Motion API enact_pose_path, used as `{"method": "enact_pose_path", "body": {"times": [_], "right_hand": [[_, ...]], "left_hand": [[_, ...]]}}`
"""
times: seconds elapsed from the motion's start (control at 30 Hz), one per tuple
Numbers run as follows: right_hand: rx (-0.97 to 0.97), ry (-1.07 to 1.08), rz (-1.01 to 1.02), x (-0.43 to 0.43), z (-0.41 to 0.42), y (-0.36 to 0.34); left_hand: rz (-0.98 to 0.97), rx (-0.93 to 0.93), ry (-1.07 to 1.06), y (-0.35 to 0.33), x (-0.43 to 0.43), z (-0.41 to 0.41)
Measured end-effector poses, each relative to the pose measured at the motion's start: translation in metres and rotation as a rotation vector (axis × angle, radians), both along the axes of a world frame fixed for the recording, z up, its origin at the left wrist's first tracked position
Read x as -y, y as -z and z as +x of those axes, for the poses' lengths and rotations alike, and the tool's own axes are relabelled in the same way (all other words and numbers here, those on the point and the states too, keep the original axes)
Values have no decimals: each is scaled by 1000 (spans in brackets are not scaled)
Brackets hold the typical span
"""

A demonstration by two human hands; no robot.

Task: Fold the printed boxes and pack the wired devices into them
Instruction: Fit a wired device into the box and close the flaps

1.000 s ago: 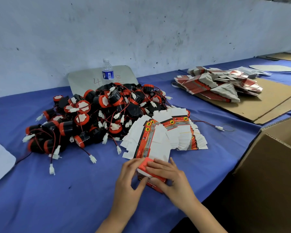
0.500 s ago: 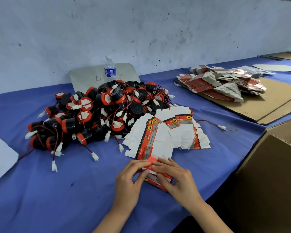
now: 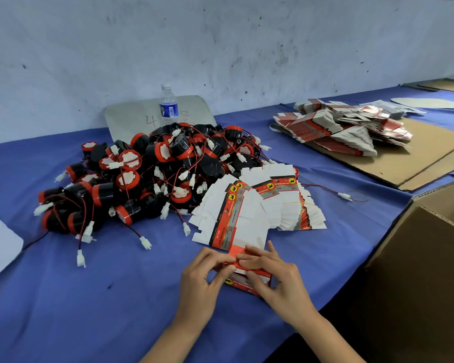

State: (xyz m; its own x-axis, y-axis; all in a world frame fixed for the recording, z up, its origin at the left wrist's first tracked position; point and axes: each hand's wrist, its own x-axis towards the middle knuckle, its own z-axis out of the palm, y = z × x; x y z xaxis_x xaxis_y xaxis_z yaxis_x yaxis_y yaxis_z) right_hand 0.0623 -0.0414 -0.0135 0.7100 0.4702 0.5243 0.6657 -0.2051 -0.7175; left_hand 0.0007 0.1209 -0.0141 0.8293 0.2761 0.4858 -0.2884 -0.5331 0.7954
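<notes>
A big desk [image 3: 63, 310] with a blue cloth holds everything. At the right edge, close to the person, stands a large brown carton [image 3: 430, 271] with its top open. Far off on the right, a heap of flat boxes [image 3: 346, 129] lies on a sheet of brown cardboard [image 3: 430, 163].

In the middle sits a big pile of wired devices [image 3: 152, 176]. They are black and red, with thin red and black wires that end in small white plugs. A water bottle [image 3: 168, 106] stands behind the pile. Just to the right of the pile, touching it, a fan of flat printed boxes [image 3: 249, 210] is spread out.

At the near edge of the fan, both hands work on one small red box [image 3: 247, 281]. The left hand [image 3: 202, 281] has its fingers curled onto the box's left side and top flap. The right hand [image 3: 278, 281] pinches the box from the right, with fingers pressing on the top.

The person seems to be closing a flap. If the fingers push too hard, the thin card could bend or tear. If the flap misses its slot, the box may pop open. The loose wires nearby could also snag a hand reaching for a device.
</notes>
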Motion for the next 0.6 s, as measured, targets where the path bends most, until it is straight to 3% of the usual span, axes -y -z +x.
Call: {"method": "enact_pose_path", "body": {"times": [0.4, 0.6], "right_hand": [[-115, -15, 54, 1, 3, -3], [-209, -32, 99, 2, 6, -4]], "left_hand": [[154, 73, 44, -2, -1, 7], [115, 56, 56, -3, -4, 11]]}}
